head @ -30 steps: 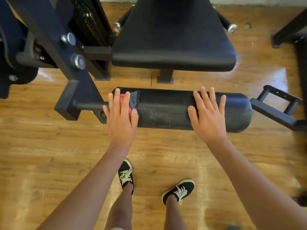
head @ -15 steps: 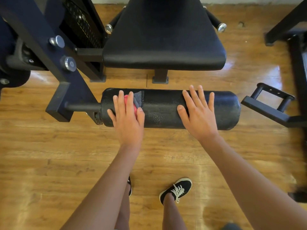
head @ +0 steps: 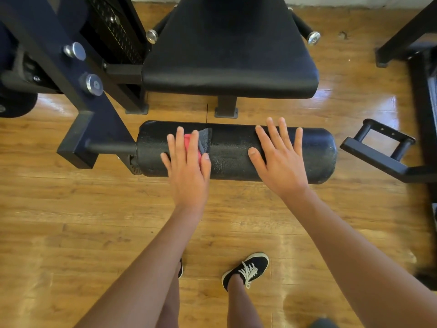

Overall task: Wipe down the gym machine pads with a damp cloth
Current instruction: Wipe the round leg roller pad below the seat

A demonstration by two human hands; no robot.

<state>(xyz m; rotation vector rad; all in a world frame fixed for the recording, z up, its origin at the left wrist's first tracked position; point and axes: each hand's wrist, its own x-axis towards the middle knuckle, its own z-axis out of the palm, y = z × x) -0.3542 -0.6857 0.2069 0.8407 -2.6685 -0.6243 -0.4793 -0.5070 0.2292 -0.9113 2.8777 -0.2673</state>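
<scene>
A black cylindrical roller pad (head: 231,152) lies across the middle of the view, mounted on a dark steel arm at its left end. My left hand (head: 188,166) presses a red and grey cloth (head: 203,140) flat against the pad's left part, fingers straight; most of the cloth is hidden under the palm. My right hand (head: 281,159) rests flat on the pad's right half, fingers spread. Behind the roller is the machine's black seat pad (head: 229,55).
The dark blue machine frame (head: 78,74) with bolts and a weight stack fills the upper left. A black footrest bracket (head: 383,147) juts out at the right. Another frame stands at the far right. My feet (head: 246,271) stand on the wooden floor below.
My left hand has slid the cloth rightward along the roller, away from its left end. My right hand has stayed flat on the pad's right half.
</scene>
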